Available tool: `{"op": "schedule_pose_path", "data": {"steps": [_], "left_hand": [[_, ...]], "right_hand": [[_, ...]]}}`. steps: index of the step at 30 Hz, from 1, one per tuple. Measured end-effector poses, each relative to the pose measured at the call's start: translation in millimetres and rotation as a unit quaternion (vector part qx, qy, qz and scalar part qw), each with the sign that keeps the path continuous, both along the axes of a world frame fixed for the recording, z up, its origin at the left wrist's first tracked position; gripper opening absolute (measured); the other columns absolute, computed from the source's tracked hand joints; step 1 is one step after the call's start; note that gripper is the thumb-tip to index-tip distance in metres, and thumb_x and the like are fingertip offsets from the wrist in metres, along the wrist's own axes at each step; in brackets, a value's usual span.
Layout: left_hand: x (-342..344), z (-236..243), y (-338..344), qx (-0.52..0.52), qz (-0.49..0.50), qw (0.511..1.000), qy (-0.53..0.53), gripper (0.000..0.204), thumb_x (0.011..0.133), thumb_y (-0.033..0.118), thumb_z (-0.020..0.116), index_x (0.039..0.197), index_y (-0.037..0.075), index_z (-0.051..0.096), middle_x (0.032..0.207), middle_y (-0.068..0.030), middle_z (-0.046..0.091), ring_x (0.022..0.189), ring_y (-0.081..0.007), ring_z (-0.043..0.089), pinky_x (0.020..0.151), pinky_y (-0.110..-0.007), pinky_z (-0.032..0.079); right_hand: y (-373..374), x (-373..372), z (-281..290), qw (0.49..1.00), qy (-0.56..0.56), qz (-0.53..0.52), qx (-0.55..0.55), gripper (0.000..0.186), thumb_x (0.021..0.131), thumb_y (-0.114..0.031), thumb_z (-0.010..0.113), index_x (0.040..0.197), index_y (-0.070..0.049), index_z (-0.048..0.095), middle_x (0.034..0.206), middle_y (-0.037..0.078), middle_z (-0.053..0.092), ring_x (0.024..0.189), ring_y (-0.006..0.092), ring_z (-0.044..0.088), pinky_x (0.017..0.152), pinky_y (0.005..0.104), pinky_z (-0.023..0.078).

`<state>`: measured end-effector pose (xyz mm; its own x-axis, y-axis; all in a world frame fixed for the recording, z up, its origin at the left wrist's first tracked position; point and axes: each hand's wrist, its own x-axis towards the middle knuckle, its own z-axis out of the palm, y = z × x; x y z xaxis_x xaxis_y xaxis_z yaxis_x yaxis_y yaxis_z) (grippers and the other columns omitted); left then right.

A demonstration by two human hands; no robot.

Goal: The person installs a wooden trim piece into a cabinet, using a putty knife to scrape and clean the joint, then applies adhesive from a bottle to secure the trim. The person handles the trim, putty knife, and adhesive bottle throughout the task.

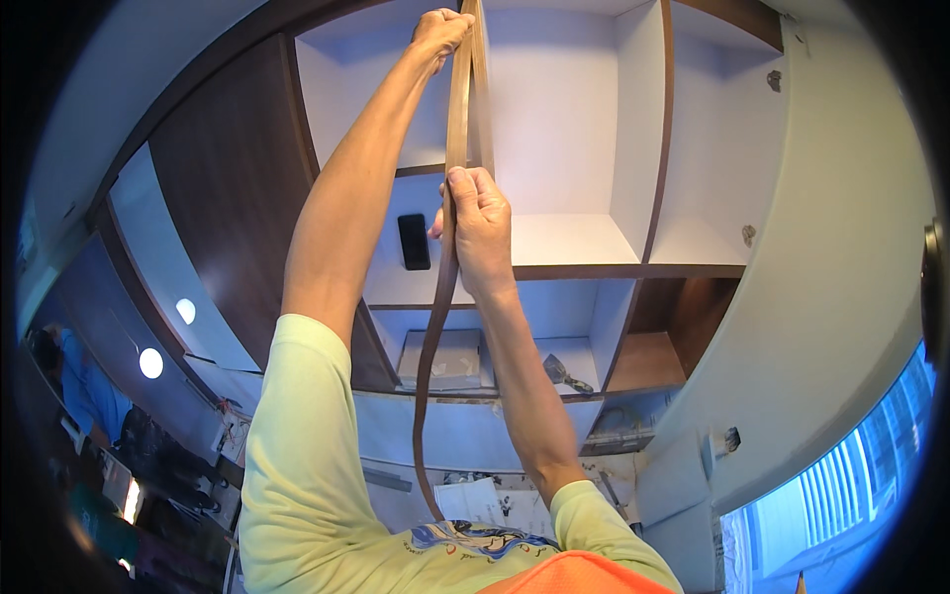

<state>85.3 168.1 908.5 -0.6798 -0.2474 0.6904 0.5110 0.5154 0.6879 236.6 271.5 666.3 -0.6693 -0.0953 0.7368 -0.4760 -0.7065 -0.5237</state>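
A long, thin brown edge-banding strip (pixel 426 381) runs along the front edge of an upright cabinet panel (pixel 482 94) and hangs down loose in a curve below. High on it, my left hand (pixel 442 38) is closed at the strip with the arm stretched up; its fingertips are partly hidden. Lower down, my right hand (pixel 479 223) pinches the strip between thumb and fingers, the thumb lying on its face. Just left of that hand, a black phone (pixel 414 243) lies in an open compartment.
The open white cabinet (pixel 554 109) has brown-edged shelves. A putty knife (pixel 566 374) and a flat box (pixel 442 358) sit in its lower compartments. A dark sliding door (pixel 218 188) stands left; a bright window (pixel 841 505) is at lower right. Another person's blue clothing (pixel 87 381) shows at far left.
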Motion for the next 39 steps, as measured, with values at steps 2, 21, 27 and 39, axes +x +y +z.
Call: {"op": "schedule_pose_path", "data": {"steps": [2,21,27,39], "left_hand": [[13,-1,8,-0.021,-0.013,0.999,0.030,0.024,0.096,0.034,0.070,0.093,0.010,0.068,0.083,-0.0029,0.064,0.077,-0.0126,0.058,0.080,-0.033,0.050],[215,-210,-119,0.084,-0.095,0.986,0.108,0.018,0.107,0.024,0.059,0.094,0.011,0.059,0.074,0.0062,0.061,0.066,0.0009,0.052,0.062,-0.018,0.044],[236,-263,-139,0.083,-0.097,0.988,0.092,0.017,0.106,0.022,0.060,0.092,0.012,0.061,0.070,0.0121,0.046,0.063,0.0027,0.036,0.056,-0.019,0.030],[268,-313,-202,0.231,-0.128,0.956,0.130,0.011,0.101,0.017,0.067,0.104,0.007,0.065,0.089,-0.0072,0.067,0.079,-0.0139,0.063,0.072,-0.027,0.052]], "right_hand": [[6,12,2,1.000,0.004,-0.025,0.015,0.032,0.109,-0.031,0.054,0.090,-0.006,0.055,0.063,0.000,0.053,0.050,0.0074,0.056,0.047,0.0230,0.046],[-64,64,-213,0.901,0.027,0.233,0.365,0.028,0.103,-0.030,0.065,0.105,-0.002,0.067,0.090,0.001,0.066,0.083,0.0085,0.061,0.077,0.0271,0.051],[-70,52,-226,0.881,0.062,0.230,0.409,0.034,0.102,-0.027,0.066,0.124,-0.001,0.067,0.107,0.006,0.072,0.103,0.0144,0.066,0.096,0.0315,0.051],[-134,114,-257,0.936,0.032,-0.293,0.193,0.028,0.091,-0.019,0.076,0.107,0.001,0.064,0.091,0.013,0.067,0.084,0.0231,0.065,0.081,0.0365,0.052]]}}
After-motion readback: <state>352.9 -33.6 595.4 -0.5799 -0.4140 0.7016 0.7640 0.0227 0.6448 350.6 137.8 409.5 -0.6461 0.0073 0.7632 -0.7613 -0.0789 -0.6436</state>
